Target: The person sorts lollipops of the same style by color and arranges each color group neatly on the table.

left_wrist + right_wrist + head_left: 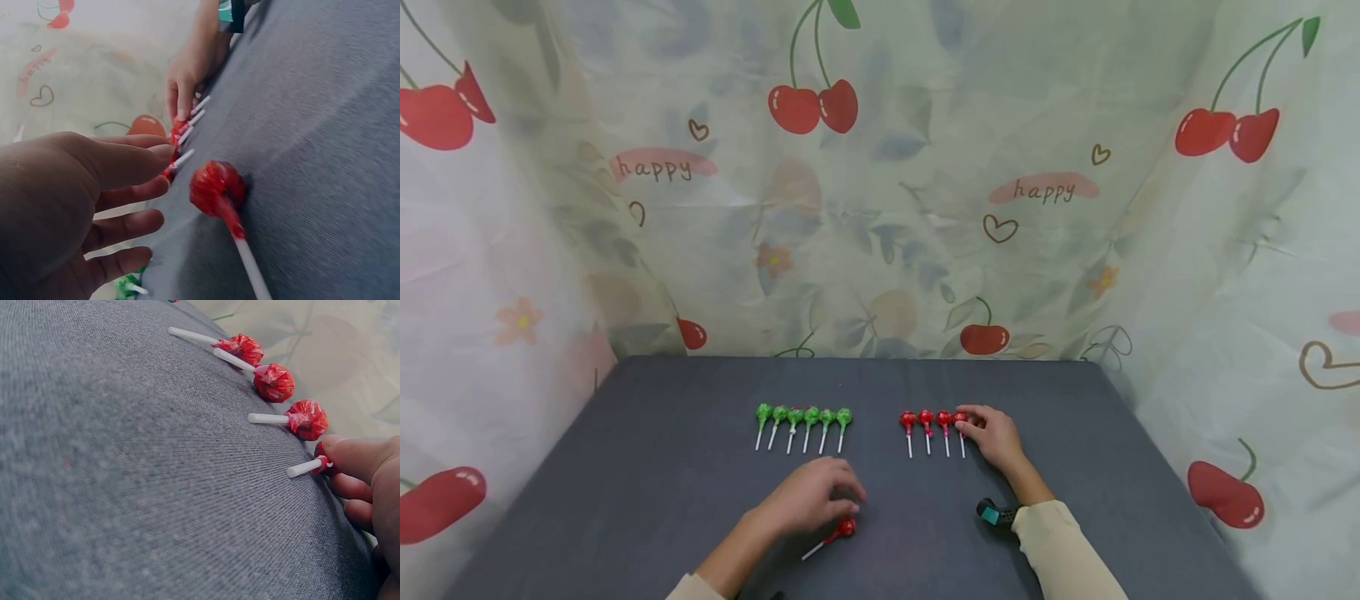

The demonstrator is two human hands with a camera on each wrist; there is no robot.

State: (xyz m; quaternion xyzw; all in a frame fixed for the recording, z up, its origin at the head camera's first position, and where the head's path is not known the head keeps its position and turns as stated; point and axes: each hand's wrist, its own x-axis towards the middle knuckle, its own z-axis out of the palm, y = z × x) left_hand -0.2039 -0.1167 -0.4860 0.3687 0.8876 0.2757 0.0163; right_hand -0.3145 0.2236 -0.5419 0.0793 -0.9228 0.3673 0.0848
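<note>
My right hand pinches the wrapped head of the rightmost red lollipop in a short row lying on the dark cloth. The other red lollipops of that row lie to its left, white sticks toward me. Nearer the front, a single red lollipop lies slantwise on the cloth. Just beyond it is my left hand, holding nothing; in the left wrist view its fingers are spread and apart from that lollipop's head. Several green lollipops form another row at the left.
A dark grey cloth covers the table. Curtains printed with cherries rise behind it and along both sides. A dark band with a teal face is on my right wrist, by a cream sleeve.
</note>
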